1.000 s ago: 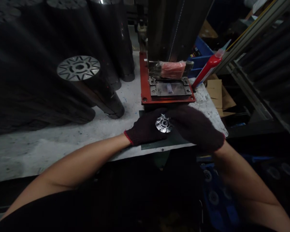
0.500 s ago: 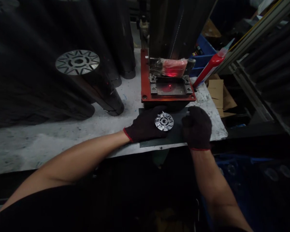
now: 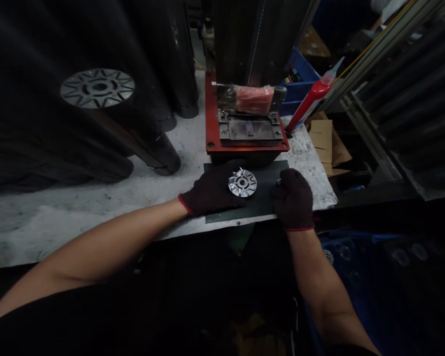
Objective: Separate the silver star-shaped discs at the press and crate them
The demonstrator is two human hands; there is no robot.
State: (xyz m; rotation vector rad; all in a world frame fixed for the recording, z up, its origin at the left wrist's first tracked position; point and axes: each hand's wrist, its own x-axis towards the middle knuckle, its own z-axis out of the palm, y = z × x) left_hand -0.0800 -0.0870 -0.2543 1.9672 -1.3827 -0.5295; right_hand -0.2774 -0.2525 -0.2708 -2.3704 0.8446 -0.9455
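Note:
My left hand (image 3: 218, 190), in a dark glove with a red cuff edge, is closed around a round slotted metal disc (image 3: 242, 183). Small metal pieces stand up from slots on the disc's far left side. My right hand (image 3: 292, 198), gloved alike, is closed to the right of the disc and apart from it. A tiny shiny metal piece (image 3: 279, 182) shows at its fingertips; its exact kind is too small to make out. Both hands are over a dark green mat (image 3: 259, 210) at the front of the bench.
Behind the mat stands a red-based machine (image 3: 210, 118) with a metal fixture plate (image 3: 259, 131). A red bottle (image 3: 311, 101) leans beside it, near a blue bin (image 3: 300, 89). Tall dark columns of stacked discs (image 3: 96, 89) fill the left. Cardboard (image 3: 322, 141) lies right of the bench.
The camera view has shifted slightly, so the scene sits further left. My right hand has dipped a little toward the mat. The red light on the fixture is gone; a small bluish patch shows there.

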